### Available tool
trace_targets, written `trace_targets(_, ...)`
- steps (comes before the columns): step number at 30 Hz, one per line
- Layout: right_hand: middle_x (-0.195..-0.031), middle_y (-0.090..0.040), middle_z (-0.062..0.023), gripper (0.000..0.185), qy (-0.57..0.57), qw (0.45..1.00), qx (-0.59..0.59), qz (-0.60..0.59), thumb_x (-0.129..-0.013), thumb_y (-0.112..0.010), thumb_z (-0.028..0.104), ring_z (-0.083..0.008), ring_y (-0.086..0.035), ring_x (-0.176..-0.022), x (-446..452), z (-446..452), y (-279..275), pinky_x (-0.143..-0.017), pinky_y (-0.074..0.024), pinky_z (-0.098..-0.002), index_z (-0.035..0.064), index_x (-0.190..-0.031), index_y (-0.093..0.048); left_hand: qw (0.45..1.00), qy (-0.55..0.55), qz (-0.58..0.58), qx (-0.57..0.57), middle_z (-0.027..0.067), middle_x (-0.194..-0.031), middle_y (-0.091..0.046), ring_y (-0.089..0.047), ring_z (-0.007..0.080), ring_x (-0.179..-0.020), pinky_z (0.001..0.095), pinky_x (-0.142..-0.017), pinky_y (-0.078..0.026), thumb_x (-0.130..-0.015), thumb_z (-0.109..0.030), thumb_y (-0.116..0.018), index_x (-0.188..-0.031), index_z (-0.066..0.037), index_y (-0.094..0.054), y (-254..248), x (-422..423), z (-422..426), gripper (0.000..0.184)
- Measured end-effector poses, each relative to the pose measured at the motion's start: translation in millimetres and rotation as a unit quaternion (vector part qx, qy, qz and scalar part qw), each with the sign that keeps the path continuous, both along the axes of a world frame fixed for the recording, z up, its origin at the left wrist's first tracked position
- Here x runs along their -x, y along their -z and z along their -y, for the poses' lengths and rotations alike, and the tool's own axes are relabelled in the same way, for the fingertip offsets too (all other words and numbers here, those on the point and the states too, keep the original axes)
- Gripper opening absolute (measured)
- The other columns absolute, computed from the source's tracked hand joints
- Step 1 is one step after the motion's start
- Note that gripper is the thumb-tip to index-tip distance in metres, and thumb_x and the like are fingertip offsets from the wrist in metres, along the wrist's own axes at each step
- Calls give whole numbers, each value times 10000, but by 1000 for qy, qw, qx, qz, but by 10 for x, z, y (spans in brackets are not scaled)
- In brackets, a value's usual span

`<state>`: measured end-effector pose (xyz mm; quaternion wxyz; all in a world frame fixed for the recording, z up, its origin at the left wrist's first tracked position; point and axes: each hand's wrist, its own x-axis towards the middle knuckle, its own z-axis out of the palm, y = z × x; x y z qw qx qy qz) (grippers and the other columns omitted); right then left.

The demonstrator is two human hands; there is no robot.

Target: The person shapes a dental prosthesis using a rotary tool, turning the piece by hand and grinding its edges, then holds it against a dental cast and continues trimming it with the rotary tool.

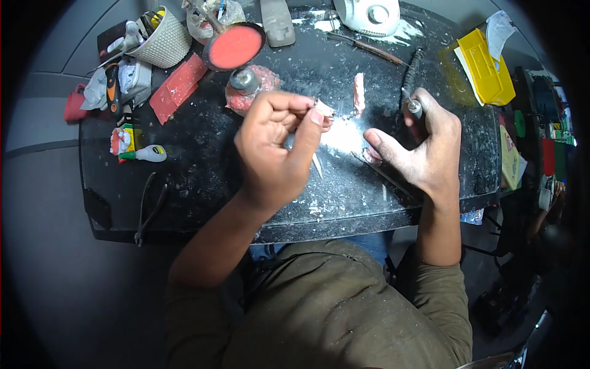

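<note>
Over the black worktable, my left hand (273,141) pinches a small whitish piece (323,111) between thumb and fingertips. Its exact kind is too small to tell, and the fingers partly cover it. My right hand (427,141) is curled around a grey rotary handpiece (415,109), whose coiled dark cord (413,67) runs up toward the back. The right thumb stands apart from it, pointing toward the left hand. Between and behind the hands lies a pale pink strip (359,94). Below the left fingers is a thin pointed whitish sliver (317,165).
A pan of pink material (235,47), a metal-topped burner (244,81) and pink sheets (178,88) stand at the back left. Pliers (147,206) lie front left. A white machine (370,15), a long-handled tool (369,48) and a yellow tray (485,67) are behind.
</note>
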<state>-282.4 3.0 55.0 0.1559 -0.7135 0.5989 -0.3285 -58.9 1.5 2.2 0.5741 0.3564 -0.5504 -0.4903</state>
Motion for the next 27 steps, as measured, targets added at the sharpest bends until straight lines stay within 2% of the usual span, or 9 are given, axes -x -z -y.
trace_targets(1, -620, -563, -54, 631, -5, 1000, -4, -2, -657, -1001, 490, -143, -544, -541, 3, -22, 13, -529, -462, -300, 62, -747, -546, 1000, 4, 7, 1, 241, -1020, -729, -748, 229, -965, 359, -888, -638, -1027, 96, -584, -1139, 80, -537, 28, 16, 2, 123)
trace_targets(3, -616, -578, -55, 611, -59, 997, 28, 31, -676, -978, 505, -164, -593, -531, -110, -66, 42, -527, -483, -306, 53, -761, -576, 975, -37, 113, 190, 262, -1060, -723, -741, 238, -972, 356, -896, -628, -1009, 121, -597, -1121, 76, -517, 130, 39, -3, 145)
trace_targets(4, -622, -594, -62, 595, -57, 998, -7, 29, -688, -963, 509, -201, -637, -533, -189, -105, -7, -525, -504, -326, 44, -775, -602, 964, -50, 125, 231, 268, -1079, -738, -770, 258, -971, 351, -825, -630, -948, 70, -707, -1108, 54, -556, 185, 37, 24, 221)
trace_targets(5, -639, -619, -80, 583, -66, 998, 18, 7, -709, -941, 519, -252, -662, -540, -237, -112, 9, -524, -523, -363, 38, -791, -620, 963, -42, 130, 231, 268, -1079, -738, -770, 258, -971, 351, -825, -630, -948, 70, -707, -1108, 54, -556, 219, 28, 17, 221)
trace_targets(7, -667, -653, -112, 598, -59, 996, 64, 2, -739, -902, 559, -293, -682, -556, -284, -111, 108, -522, -533, -387, 29, -790, -631, 942, -52, 167, 285, 283, -1076, -740, -776, 315, -971, 384, -835, -632, -921, 82, -729, -1096, 42, -557, 209, 44, 15, 249)
trace_targets(8, -667, -653, -112, 598, -54, 997, 63, 6, -739, -902, 559, -293, -682, -556, -280, -118, 123, -522, -533, -387, 29, -790, -631, 939, -57, 165, 295, 285, -1073, -743, -776, 355, -962, 419, -828, -635, -913, 89, -735, -1089, 33, -564, 217, 56, 24, 252)
trace_targets(15, -689, -679, -143, 661, -31, 998, 29, -49, -751, -866, 637, -320, -706, -583, -272, -150, 118, -530, -553, -407, 17, -777, -637, 886, -84, 251, 380, 281, -1070, -740, -771, 402, -966, 449, -810, -647, -911, 101, -738, -1014, 38, -600, 99, 89, 95, 183)
trace_targets(17, -692, -685, -146, 667, -24, 998, 21, -63, -748, -866, 643, -322, -709, -584, -276, -169, 105, -532, -557, -406, 16, -780, -642, 872, -86, 281, 391, 327, -1043, -740, -781, 421, -972, 478, -858, -640, -905, 110, -750, -1015, 58, -581, 68, 90, 104, 208)
trace_targets(27, -712, -711, -220, 528, -2, 996, -29, -82, -841, -759, 521, -380, -731, -621, -263, -192, 67, -585, -589, -455, 0, -823, -674, 876, -65, 279, 388, 285, -1053, -773, -784, 405, -947, 454, -843, -639, -831, 180, -745, -906, 54, -649, 38, 111, 130, 175)
